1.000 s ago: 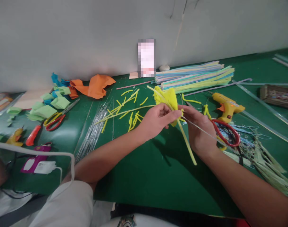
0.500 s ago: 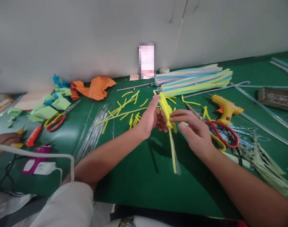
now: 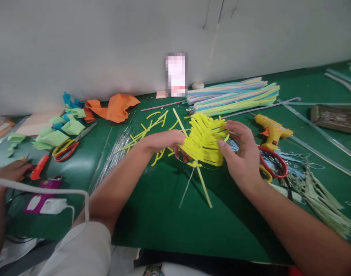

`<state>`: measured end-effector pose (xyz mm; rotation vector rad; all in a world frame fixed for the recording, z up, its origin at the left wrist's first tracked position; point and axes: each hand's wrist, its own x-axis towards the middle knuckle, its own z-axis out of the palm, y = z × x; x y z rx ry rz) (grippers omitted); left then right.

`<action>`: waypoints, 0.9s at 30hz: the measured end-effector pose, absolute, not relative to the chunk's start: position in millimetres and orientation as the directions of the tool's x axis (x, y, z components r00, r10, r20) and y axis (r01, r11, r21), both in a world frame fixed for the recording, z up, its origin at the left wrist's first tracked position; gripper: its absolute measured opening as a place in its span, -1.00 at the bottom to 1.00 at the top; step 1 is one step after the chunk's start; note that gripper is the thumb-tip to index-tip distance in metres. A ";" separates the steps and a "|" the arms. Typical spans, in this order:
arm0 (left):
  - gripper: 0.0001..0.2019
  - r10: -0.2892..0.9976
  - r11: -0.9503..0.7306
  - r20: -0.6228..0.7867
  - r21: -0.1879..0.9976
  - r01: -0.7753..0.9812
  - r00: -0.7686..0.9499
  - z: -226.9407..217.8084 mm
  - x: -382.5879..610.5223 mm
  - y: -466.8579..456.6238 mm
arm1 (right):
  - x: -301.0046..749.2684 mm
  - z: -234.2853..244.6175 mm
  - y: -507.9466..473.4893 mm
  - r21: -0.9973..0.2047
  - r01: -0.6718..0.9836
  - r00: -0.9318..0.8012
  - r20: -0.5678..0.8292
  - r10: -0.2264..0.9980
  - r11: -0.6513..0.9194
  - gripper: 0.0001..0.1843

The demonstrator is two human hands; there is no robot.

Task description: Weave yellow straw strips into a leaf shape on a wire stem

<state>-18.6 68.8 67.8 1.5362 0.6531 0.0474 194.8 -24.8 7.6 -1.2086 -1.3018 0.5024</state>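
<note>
A yellow leaf-shaped piece [image 3: 205, 140], built of short fuzzy pipe-cleaner strips in slanting rows, faces me above the green table. My left hand [image 3: 173, 141] grips its left edge, with the fingertips partly hidden behind it. At its right edge, my right hand [image 3: 240, 149] pinches the strip ends between thumb and fingers. Below the leaf hang a pale yellow pipe-cleaner stem [image 3: 204, 188] and thin clear wires [image 3: 187, 189]. Cut yellow pipe-cleaner pieces [image 3: 143, 132] lie scattered behind my left forearm.
Bundled pastel pipe cleaners [image 3: 235, 97] lie at the back. On the right are a yellow glue gun [image 3: 274, 128], red-handled scissors [image 3: 274, 163] and a tray [image 3: 335, 119]. Leftward are wires [image 3: 117, 149], scissors [image 3: 66, 150], green paper [image 3: 53, 138] and another person's hand [image 3: 17, 168].
The yellow leaf has turned from edge-on to show its broad face. My right hand has closed on its right edge, and my left hand has shifted left along with it.
</note>
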 end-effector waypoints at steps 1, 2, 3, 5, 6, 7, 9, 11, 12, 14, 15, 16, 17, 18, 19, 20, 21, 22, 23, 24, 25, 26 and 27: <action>-0.83 0.419 0.058 -0.352 0.930 0.362 0.837 66.8 -19.7 70.3 | 195.3 3.7 -22.3 -0.917 0.263 0.344 0.380 0.859 0.301 -0.49; -0.83 0.417 0.051 -0.345 0.933 0.357 0.841 65.6 -20.6 71.5 | 195.5 0.3 -19.6 -0.954 0.187 0.402 0.292 0.868 0.234 -0.40; -0.82 0.424 0.048 -0.338 0.935 0.352 0.840 64.3 -21.5 72.4 | 195.3 -2.0 -17.1 -0.980 0.089 0.445 0.199 0.873 0.178 -0.34; -0.82 0.454 0.061 -0.327 0.940 0.337 0.829 61.8 -22.9 73.4 | 192.7 -3.3 -14.0 -0.985 -0.149 0.455 0.006 0.890 0.083 -0.33; -0.83 0.473 0.074 -0.323 0.942 0.328 0.820 60.8 -23.4 73.6 | 190.5 -2.3 -13.8 -0.966 -0.257 0.426 -0.087 0.901 0.029 -0.38; -0.83 0.488 0.088 -0.322 0.943 0.321 0.811 60.0 -23.7 73.6 | 188.0 -0.6 -14.5 -0.940 -0.338 0.354 -0.164 0.921 -0.037 -0.45; -0.83 0.522 0.126 -0.332 0.941 0.314 0.786 58.8 -23.8 73.5 | 183.1 2.8 -17.5 -0.911 -0.394 0.191 -0.210 0.959 -0.121 -0.60; -0.81 0.572 0.159 -0.331 0.942 0.294 0.751 57.0 -22.7 73.5 | 179.8 4.2 -20.9 -0.915 -0.388 0.105 -0.167 0.980 -0.115 -0.66; -0.78 0.608 0.172 -0.323 0.945 0.277 0.725 55.5 -21.5 73.5 | 178.9 3.9 -22.1 -0.920 -0.379 0.098 -0.142 0.985 -0.095 -0.67; -0.72 0.723 0.177 -0.275 0.961 0.215 0.634 51.3 -17.8 73.8 | 178.5 1.8 -23.0 -0.929 -0.363 0.123 -0.117 0.986 -0.065 -0.67; -0.71 0.791 0.157 -0.232 0.971 0.179 0.566 48.9 -15.6 74.0 | 178.9 0.5 -22.9 -0.932 -0.357 0.136 -0.114 0.984 -0.058 -0.67; -0.72 0.852 0.122 -0.182 0.981 0.152 0.492 46.6 -13.3 74.4 | 179.4 -0.6 -22.4 -0.934 -0.353 0.148 -0.112 0.983 -0.053 -0.67; -0.75 0.899 0.079 -0.127 0.988 0.131 0.419 44.6 -11.4 74.8 | 180.0 -1.4 -21.8 -0.935 -0.350 0.162 -0.110 0.981 -0.047 -0.67; -0.76 0.935 0.034 -0.071 0.993 0.111 0.348 43.3 -10.0 75.6 | 180.6 -1.9 -21.2 -0.937 -0.348 0.179 -0.108 0.978 -0.039 -0.67; -0.76 0.962 -0.011 -0.013 0.996 0.088 0.274 42.5 -9.6 76.8 | 181.2 -2.0 -20.5 -0.938 -0.346 0.202 -0.105 0.974 -0.030 -0.68; -0.75 0.981 -0.059 0.047 0.997 0.056 0.187 42.5 -10.3 78.4 | 181.9 -1.8 -19.9 -0.939 -0.344 0.226 -0.103 0.969 -0.019 -0.70; -0.73 0.991 -0.113 0.112 0.994 0.009 0.074 43.0 -12.2 80.6 | 182.6 -1.5 -19.4 -0.940 -0.342 0.250 -0.098 0.963 -0.006 -0.73; -0.71 0.983 -0.176 0.173 0.983 -0.045 -0.063 43.9 -15.0 83.2 | 183.2 -1.1 -18.9 -0.941 -0.339 0.271 -0.089 0.958 0.008 -0.76; -0.68 0.952 -0.247 0.222 0.964 -0.097 -0.209 45.0 -18.7 86.2 | 183.9 -0.9 -18.3 -0.942 -0.335 0.291 -0.079 0.953 0.024 -0.78; -0.66 0.906 -0.314 0.252 0.939 -0.140 -0.341 46.2 -22.7 89.4 | 184.5 -0.8 -17.7 -0.943 -0.331 0.309 -0.069 0.949 0.039 -0.80; -0.64 0.857 -0.367 0.260 0.914 -0.173 -0.446 47.3 -26.6 92.3 | 185.1 -1.0 -17.0 -0.944 -0.327 0.323 -0.063 0.944 0.049 -0.81; -0.62 0.819 -0.402 0.256 0.894 -0.196 -0.514 48.1 -30.0 94.7 | 185.5 -1.4 -16.4 -0.944 -0.325 0.336 -0.061 0.940 0.055 -0.82; -0.62 0.795 -0.421 0.245 0.881 -0.213 -0.555 48.6 -32.4 96.4 | 185.8 -2.0 -15.7 -0.945 -0.323 0.349 -0.065 0.935 0.055 -0.82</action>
